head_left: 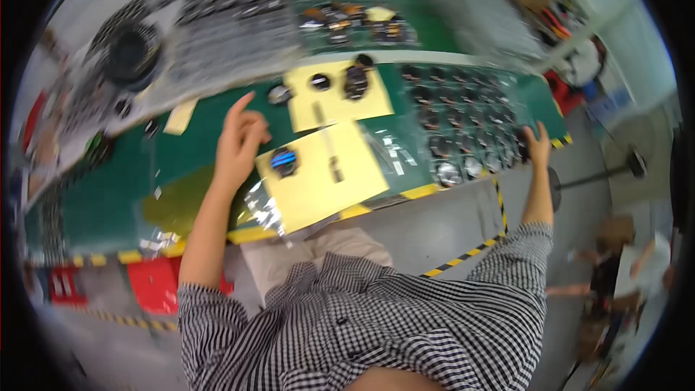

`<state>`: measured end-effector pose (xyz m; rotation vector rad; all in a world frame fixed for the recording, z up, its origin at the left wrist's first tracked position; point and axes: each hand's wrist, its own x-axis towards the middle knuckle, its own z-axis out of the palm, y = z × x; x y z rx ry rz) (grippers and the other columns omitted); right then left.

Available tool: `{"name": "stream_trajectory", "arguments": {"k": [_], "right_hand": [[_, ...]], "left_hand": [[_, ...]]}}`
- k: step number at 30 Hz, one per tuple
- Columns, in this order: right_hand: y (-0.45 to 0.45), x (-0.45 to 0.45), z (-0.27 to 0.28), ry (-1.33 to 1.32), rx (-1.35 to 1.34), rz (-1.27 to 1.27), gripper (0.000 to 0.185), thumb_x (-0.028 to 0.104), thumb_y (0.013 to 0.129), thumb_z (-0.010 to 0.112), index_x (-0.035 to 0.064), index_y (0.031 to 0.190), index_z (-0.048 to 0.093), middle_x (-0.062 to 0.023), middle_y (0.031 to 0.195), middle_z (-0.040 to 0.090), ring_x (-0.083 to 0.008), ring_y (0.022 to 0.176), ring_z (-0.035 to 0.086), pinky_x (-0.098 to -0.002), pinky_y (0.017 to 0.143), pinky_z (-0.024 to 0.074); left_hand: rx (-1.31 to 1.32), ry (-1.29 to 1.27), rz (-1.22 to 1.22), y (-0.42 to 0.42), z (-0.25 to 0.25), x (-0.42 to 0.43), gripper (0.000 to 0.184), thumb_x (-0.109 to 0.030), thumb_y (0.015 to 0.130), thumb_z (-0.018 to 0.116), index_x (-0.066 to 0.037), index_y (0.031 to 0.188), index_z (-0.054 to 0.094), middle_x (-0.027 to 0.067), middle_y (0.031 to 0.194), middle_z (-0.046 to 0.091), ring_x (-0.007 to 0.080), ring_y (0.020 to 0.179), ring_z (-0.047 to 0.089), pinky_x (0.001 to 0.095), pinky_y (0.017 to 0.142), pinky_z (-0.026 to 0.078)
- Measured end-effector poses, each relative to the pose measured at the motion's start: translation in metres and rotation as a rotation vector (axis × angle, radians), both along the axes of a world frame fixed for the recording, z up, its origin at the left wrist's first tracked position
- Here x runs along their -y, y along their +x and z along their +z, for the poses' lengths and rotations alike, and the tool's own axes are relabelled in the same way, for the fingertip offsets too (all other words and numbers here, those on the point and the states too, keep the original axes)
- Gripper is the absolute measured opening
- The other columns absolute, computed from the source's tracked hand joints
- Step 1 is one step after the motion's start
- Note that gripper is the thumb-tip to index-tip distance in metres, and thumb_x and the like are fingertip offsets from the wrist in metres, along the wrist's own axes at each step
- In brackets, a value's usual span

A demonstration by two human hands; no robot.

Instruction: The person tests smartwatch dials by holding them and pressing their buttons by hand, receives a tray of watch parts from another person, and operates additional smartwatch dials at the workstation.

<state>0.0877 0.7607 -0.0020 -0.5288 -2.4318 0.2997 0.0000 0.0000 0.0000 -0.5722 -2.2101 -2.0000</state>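
Observation:
My left hand (241, 134) is over the green mat, its index finger stretched out and nothing seen in it. Just right of it, a round dark piece with a blue shine (284, 162) lies on a yellow sheet (311, 199), with a thin dark strip (335, 169) beside it. A second yellow sheet (373, 101) behind bears small round dark parts (320, 82). At the right, my right hand (537, 146) touches the right edge of a clear tray (463, 127) filled with rows of round dark pieces; its fingers look apart, around a dark piece at the tray's corner.
A black round dish (131, 55) and trays of small parts (232, 36) stand at the back left. Bagged parts (355, 25) lie at the back middle. Red stools (156, 282) are below the bench's striped edge. A person (648, 264) is at the far right.

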Motion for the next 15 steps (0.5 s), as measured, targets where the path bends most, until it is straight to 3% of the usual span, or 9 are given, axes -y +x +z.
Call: {"name": "stream_trajectory", "arguments": {"k": [2,5,7,10,13,15], "right_hand": [[-0.011,-0.007,0.017,0.026,-0.102,0.100,0.057,0.029,0.087,0.073,-0.0079,0.127,0.056,-0.0252,0.128,0.060,-0.0337,0.121,0.056,-0.0387,0.103,0.0406],[-0.045,0.140,0.064,-0.074,-0.238,0.341,0.043,0.023,0.093,0.067,-0.0006,0.128,0.057,-0.0150,0.128,0.061,-0.0257,0.122,0.055,-0.0354,0.104,0.0391],[-0.027,0.268,0.084,-0.317,-0.166,0.555,0.036,0.016,0.095,0.063,0.0005,0.127,0.058,-0.0115,0.127,0.061,-0.0228,0.121,0.055,-0.0339,0.104,0.0392],[-0.013,0.392,0.095,-0.192,-0.023,0.894,0.038,-0.004,0.084,0.062,-0.0011,0.121,0.060,-0.0155,0.126,0.060,-0.0272,0.119,0.056,-0.0352,0.103,0.0397],[0.001,0.481,0.084,-0.171,0.024,1.192,0.040,-0.005,0.076,0.067,-0.0009,0.115,0.061,-0.0184,0.120,0.062,-0.0338,0.114,0.058,-0.0392,0.099,0.0435],[0.003,0.519,0.074,-0.186,0.060,1.261,0.040,-0.004,0.075,0.068,-0.0003,0.115,0.061,-0.0184,0.120,0.062,-0.0347,0.113,0.058,-0.0395,0.098,0.0442]], "left_hand": [[-0.023,0.002,0.019,0.010,0.013,-0.025,0.046,-0.005,0.098,0.049,-0.004,0.142,0.038,0.0062,0.093,0.056,0.0131,0.079,0.057,0.0261,0.076,0.048],[-0.081,0.038,0.066,-0.011,0.000,0.008,0.044,-0.004,0.097,0.050,-0.003,0.140,0.039,0.0062,0.094,0.057,0.0132,0.080,0.057,0.0256,0.076,0.048],[-0.043,-0.027,0.130,0.001,0.003,0.015,0.044,-0.004,0.096,0.051,-0.004,0.139,0.041,0.0062,0.095,0.057,0.0129,0.080,0.057,0.0258,0.075,0.048],[-0.143,-0.021,0.183,-0.007,0.003,0.019,0.046,-0.003,0.093,0.056,-0.004,0.138,0.042,0.0059,0.097,0.057,0.0126,0.084,0.057,0.0254,0.074,0.048],[-0.216,-0.048,0.339,0.004,0.016,0.037,0.051,-0.004,0.091,0.059,-0.004,0.138,0.042,0.0073,0.107,0.055,0.0134,0.094,0.056,0.0251,0.074,0.047],[-0.246,0.042,0.424,0.007,0.030,0.058,0.058,-0.005,0.086,0.065,-0.003,0.139,0.041,0.0105,0.115,0.050,0.0181,0.097,0.055,0.0292,0.082,0.046]]}}
